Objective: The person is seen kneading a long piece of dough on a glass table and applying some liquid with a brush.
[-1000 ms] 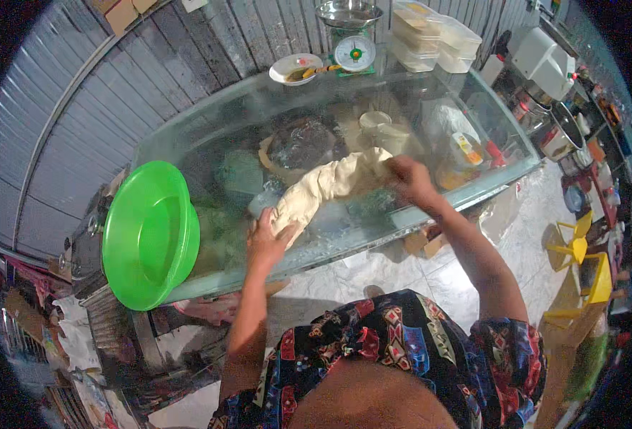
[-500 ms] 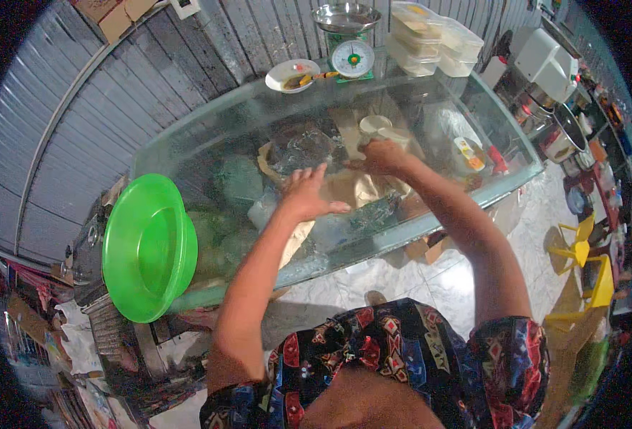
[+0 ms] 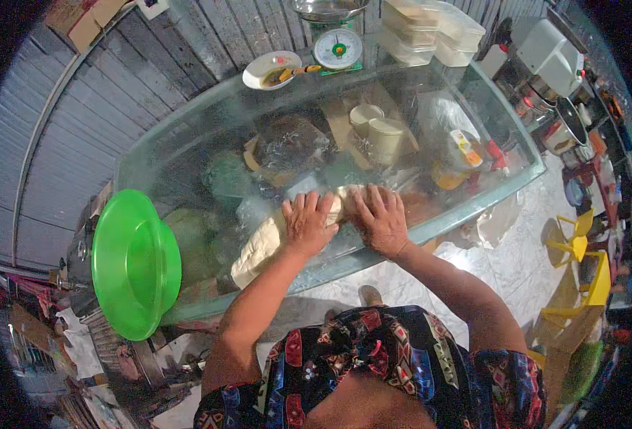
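Note:
A long log of pale dough (image 3: pixel 257 254) lies diagonally on the frosted glass tabletop (image 3: pixel 212 300), near its front edge. My left hand (image 3: pixel 309 225) rests palm down over the middle of the log, fingers apart. My right hand (image 3: pixel 379 222) presses palm down on the log's right end, fingers spread, covering much of it. Neither hand is wrapped round the dough. Under or through the glass, cream tubs (image 3: pixel 385 139) and a dark bundle (image 3: pixel 287 146) show beyond the hands.
A green basin (image 3: pixel 126 264) sits at the left end. At the back are an oval dish (image 3: pixel 260 68) with a utensil, a dial scale (image 3: pixel 337 50) and stacked clear containers (image 3: pixel 459 43). A mixer (image 3: pixel 544 50) and yellow chairs (image 3: pixel 576 236) are at right.
A second ago my hands held the dough at its two ends, fingers bent. They have moved closer together and nearer the front edge, now flat on the dough, which lies nearer me.

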{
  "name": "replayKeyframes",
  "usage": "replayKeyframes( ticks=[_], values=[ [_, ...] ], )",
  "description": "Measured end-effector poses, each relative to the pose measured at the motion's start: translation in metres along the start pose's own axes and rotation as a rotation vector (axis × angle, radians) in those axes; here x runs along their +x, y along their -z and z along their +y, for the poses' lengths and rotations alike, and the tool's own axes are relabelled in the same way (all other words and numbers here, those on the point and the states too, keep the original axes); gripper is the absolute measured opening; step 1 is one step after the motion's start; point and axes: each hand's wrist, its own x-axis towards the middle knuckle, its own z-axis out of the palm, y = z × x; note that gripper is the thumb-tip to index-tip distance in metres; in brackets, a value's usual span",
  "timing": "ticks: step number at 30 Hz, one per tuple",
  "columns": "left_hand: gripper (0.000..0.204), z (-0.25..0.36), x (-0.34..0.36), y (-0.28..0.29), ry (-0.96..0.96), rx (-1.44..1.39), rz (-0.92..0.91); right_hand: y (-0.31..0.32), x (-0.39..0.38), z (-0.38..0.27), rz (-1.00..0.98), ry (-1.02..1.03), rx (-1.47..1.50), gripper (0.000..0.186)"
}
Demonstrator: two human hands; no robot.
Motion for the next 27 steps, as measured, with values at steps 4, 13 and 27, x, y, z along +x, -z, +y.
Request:
replayKeyframes(
  ticks=[4,13,27],
  values=[
    [0.064,-0.001,0.006,0.000,0.025,-0.035,-0.047,-0.005,0.018,0.014,-0.217,-0.028,0.058,0.056],
    [0.075,-0.028,0.056,0.000,0.225,-0.315,-0.323,-0.049,0.106,0.067,-0.627,-0.056,0.250,0.058],
    [0.080,-0.001,0.027,-0.017,0.324,-0.093,-0.125,-0.064,0.110,0.067,-0.159,0.145,-0.056,0.059]
  ],
)
